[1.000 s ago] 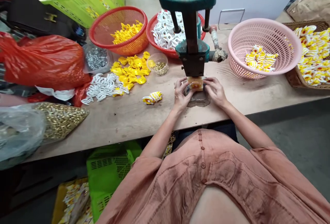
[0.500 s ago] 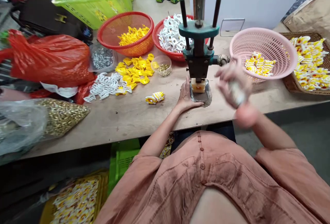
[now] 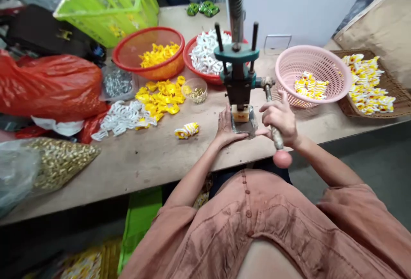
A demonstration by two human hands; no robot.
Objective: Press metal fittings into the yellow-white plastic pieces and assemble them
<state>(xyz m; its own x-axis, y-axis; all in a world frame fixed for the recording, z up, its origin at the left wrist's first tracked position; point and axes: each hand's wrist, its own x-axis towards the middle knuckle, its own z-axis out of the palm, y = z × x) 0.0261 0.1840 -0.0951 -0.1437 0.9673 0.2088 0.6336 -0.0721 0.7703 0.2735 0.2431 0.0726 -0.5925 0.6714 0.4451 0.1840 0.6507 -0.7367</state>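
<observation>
A hand press (image 3: pixel 239 73) with a green head stands on the wooden table (image 3: pixel 154 155). Under its ram a small yellow-and-white piece (image 3: pixel 240 114) sits on the base block. My left hand (image 3: pixel 226 127) lies beside that block, fingers flat against its left side. My right hand (image 3: pixel 280 118) is wrapped round the press lever (image 3: pixel 272 112), which slopes down toward me and ends in a pink knob (image 3: pixel 282 158). One assembled yellow-and-white piece (image 3: pixel 186 130) lies loose on the table left of the press.
Behind the press stand a red basket of yellow parts (image 3: pixel 149 52), a red basket of white parts (image 3: pixel 205 56) and a pink basket (image 3: pixel 308 75) with finished pieces. A wicker tray (image 3: pixel 369 84) holds more. Loose parts, a rivet cup (image 3: pixel 195 90), a red bag (image 3: pixel 48 84) and a green crate (image 3: pixel 105 5) crowd the left.
My right hand left the piece under the ram, swung up to the right, took hold of the lever and pulled it down toward me. My left hand stayed by the base block.
</observation>
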